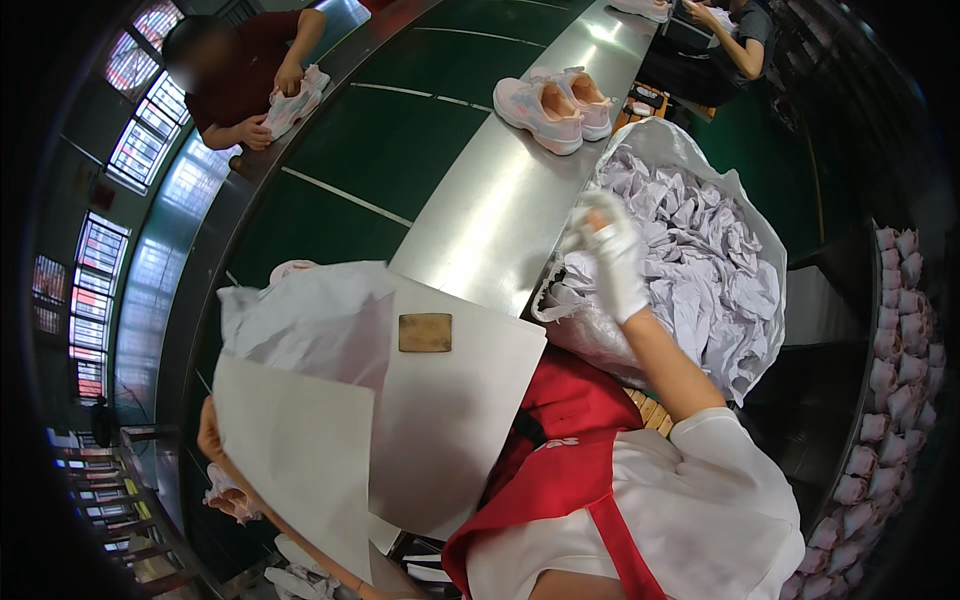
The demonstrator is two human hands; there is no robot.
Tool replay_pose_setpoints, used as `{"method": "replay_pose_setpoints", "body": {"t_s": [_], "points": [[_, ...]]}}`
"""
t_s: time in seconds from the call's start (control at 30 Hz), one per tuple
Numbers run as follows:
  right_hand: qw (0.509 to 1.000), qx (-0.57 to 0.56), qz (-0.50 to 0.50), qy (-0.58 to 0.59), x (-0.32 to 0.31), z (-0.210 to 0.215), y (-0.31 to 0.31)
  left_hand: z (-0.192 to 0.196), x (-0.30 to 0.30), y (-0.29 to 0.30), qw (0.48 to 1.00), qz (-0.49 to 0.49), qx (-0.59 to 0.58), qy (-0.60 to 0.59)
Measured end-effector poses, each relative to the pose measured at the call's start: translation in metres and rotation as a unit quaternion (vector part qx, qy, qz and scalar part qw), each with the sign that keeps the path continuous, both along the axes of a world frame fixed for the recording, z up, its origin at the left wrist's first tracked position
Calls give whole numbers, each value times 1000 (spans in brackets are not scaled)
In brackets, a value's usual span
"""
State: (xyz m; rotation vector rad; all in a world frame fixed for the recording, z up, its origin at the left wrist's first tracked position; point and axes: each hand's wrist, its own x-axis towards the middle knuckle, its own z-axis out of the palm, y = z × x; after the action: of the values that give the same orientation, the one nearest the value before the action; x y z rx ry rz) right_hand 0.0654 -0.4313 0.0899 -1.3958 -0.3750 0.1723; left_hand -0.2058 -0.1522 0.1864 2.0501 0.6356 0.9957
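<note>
My right hand (611, 255), in a white glove with a bare fingertip, is raised over the left rim of a large white sack (755, 220) filled with crumpled white paper (690, 235). Its fingers are curled; blur hides whatever may be in them. Low on the left, my left hand (208, 430) shows only at the edge of a white paper sheet (292, 450), which covers its fingers. Behind that sheet, a thin, wrinkled white paper (300, 312) lies by a larger stack of white sheets (450, 420). A small brown block (425, 332) rests on the stack.
A pair of pale pink sneakers (545, 110) stands on the metal counter (480, 200). Alongside runs a green conveyor belt (350, 150). Across it a person (245, 80) handles a shoe (297, 103); another sits far right (740, 45). Racked shoes (885, 400) line the right side.
</note>
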Motion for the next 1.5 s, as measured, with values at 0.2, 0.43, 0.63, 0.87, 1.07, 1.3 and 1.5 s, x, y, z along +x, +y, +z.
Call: {"method": "replay_pose_setpoints", "body": {"t_s": [0.2, 0.43, 0.63, 0.87, 1.07, 1.3, 1.5], "points": [[859, -387, -334, 7, 154, -183, -109, 4, -38, 19, 945, 17, 285, 161], [935, -173, -287, -111, 133, -146, -105, 14, -32, -22, 885, -124, 435, 107], [957, -148, -217, -124, 136, -83, -105, 21, -21, -47, 856, -188, 462, 135], [895, -432, -31, 109, 218, -169, -195, 16, -31, -46, 873, -175, 437, 124], [738, -588, -292, -152, 127, -98, -111, 14, -26, -46, 870, -173, 439, 144], [699, -709, -97, 7, 92, -99, -85, 12, -18, -43, 878, -170, 428, 129], [726, -688, 5, -8, 94, -126, -95, 11, -7, -43, 877, -191, 417, 145]]}}
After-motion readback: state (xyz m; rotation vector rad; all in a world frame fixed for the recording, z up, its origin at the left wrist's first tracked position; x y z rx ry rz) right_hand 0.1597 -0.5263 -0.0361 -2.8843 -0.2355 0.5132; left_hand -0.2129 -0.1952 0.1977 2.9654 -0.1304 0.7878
